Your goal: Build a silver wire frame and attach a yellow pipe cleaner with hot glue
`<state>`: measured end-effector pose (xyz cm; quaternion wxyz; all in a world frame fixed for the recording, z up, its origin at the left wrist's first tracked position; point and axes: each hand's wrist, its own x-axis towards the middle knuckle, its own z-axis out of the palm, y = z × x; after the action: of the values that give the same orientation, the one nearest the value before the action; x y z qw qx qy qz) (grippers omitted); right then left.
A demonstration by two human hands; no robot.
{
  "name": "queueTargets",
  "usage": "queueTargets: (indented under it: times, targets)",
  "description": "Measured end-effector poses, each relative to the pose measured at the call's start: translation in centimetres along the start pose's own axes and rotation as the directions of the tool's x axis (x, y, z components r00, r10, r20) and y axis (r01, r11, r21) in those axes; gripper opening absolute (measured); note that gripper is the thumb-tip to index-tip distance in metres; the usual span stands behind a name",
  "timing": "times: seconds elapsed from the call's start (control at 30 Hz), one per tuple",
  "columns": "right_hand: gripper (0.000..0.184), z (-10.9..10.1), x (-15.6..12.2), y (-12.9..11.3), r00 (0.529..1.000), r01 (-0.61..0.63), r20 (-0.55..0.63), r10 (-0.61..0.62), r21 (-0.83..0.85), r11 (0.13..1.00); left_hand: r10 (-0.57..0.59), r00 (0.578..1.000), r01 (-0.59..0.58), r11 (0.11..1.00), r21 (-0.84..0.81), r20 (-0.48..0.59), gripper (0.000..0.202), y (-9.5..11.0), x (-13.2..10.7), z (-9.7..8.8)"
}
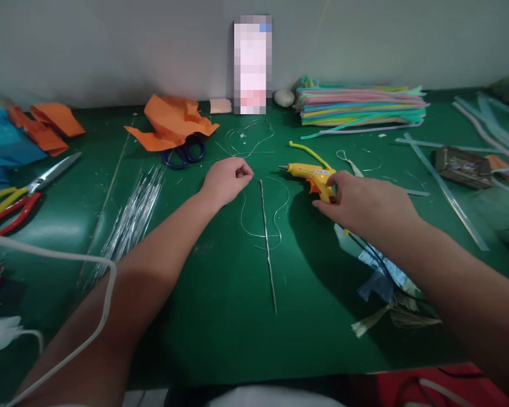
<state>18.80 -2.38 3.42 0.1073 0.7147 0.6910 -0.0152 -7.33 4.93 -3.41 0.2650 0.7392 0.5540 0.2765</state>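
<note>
Left hand (pixel 227 180) pinches wire (pixel 241 212); right hand (pixel 362 202) grips glue gun (pixel 309 172); green mat (pixel 220 328) spreads between them to the near edge

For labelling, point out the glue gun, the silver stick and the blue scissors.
glue gun (pixel 309 171): head view, on its yellow body.
silver stick (pixel 268 249): head view, about halfway along it.
blue scissors (pixel 186 155): head view, on the handles.

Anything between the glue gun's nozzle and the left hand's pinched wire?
Nothing visible blocks it. Bare green mat separates the glue gun, gripped by the right hand, from the left hand pinching the wire; the silver stick ends beside that gap.
</note>
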Motion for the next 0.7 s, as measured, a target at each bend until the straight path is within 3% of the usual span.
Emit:
queueTargets:
  times: [0.13, 0.37, 0.7]
  targets:
    - [0.045, 0.5, -0.6, -0.1, 1.0, 0.018, -0.024, -0.018, -0.001, 1.0, 0.004, 1.0, -0.004, 1.0, -0.003, -0.008, 0.004, -0.2, 0.0, 0.1]
    - [0.039, 0.6, 0.9, 1.6, 0.994, -0.106, -0.02, 0.107, 0.03, 0.994, -0.006, 1.0, 0.006, 1.0, 0.01, 0.001, 0.004, 0.2, -0.1, 0.0]
    - [0.044, 1.0, 1.8, 2.0, 0.993, -0.115, -0.013, 0.115, 0.043, 0.993, -0.008, 1.0, 0.008, 0.999, 0.034, 0.008, 0.006, 0.5, -0.2, -0.2]
